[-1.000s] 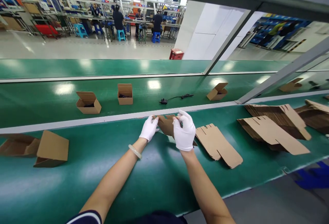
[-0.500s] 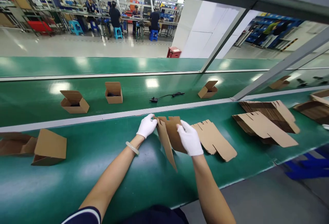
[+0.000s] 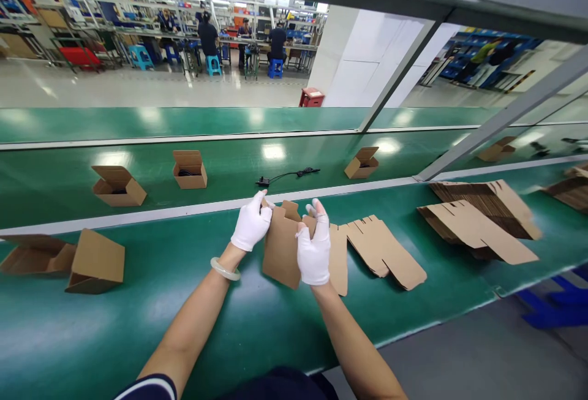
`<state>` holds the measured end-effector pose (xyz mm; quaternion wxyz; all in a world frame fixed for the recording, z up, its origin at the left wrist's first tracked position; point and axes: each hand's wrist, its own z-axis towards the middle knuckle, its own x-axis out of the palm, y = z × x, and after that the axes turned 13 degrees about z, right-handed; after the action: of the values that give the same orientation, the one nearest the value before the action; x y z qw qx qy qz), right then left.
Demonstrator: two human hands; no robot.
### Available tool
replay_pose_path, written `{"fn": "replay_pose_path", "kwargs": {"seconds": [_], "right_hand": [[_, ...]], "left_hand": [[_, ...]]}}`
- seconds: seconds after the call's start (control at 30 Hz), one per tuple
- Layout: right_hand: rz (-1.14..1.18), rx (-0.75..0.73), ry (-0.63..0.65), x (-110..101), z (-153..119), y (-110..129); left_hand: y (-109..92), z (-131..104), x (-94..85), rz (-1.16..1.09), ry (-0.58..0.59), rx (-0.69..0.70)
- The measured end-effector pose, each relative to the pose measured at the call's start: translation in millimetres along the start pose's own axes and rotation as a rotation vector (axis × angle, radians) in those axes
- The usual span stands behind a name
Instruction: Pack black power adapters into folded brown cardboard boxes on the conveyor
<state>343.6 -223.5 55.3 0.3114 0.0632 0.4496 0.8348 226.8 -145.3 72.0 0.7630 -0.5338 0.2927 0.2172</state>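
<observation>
A partly folded cardboard box stands tilted above the green bench, its panels bent and small flaps along the top. My left hand, in a white glove, pinches its upper left corner. My right hand, also gloved, is at the box's right side with thumb and fingers apart. Its thumb lies against the panel edge, and part of the box is hidden behind the hand. Just right of it a cardboard panel shows, close to flat box blanks lying on the bench.
Stacked blanks lie farther right. At left sits an open box. On the green line beyond the white rail are open boxes and a black adapter with cable. A metal post rises ahead; people sit in the background.
The box has turned so a broad panel faces me. My right hand has moved left and loosened its fingers; my left hand has shifted slightly left, still on the corner.
</observation>
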Motion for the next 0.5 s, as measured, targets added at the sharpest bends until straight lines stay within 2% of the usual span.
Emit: {"fn": "replay_pose_path", "kwargs": {"seconds": [0.07, 0.1, 0.17, 0.27, 0.37, 0.5], "right_hand": [[-0.083, -0.066, -0.121, 5, 5, -3], [-0.139, -0.129, -0.136, 5, 8, -4], [-0.249, -0.286, -0.085, 2, 13, -4], [-0.390, -0.452, 0.060, -1, 18, -2], [-0.482, -0.499, 0.154, 0, 17, -1], [-0.545, -0.496, 0.138, 8, 9, -3]], "left_hand": [[2, 0, -10.1, -0.123, 0.050, 0.073], [3, 0, -13.8, -0.158, 0.066, 0.094], [3, -1, -18.4, -0.177, 0.057, 0.089], [1, -2, -20.2, -0.198, -0.023, 0.027], [-1, -4, -19.7, -0.232, -0.086, 0.006], [2, -5, -18.2, -0.199, -0.106, -0.015]]}}
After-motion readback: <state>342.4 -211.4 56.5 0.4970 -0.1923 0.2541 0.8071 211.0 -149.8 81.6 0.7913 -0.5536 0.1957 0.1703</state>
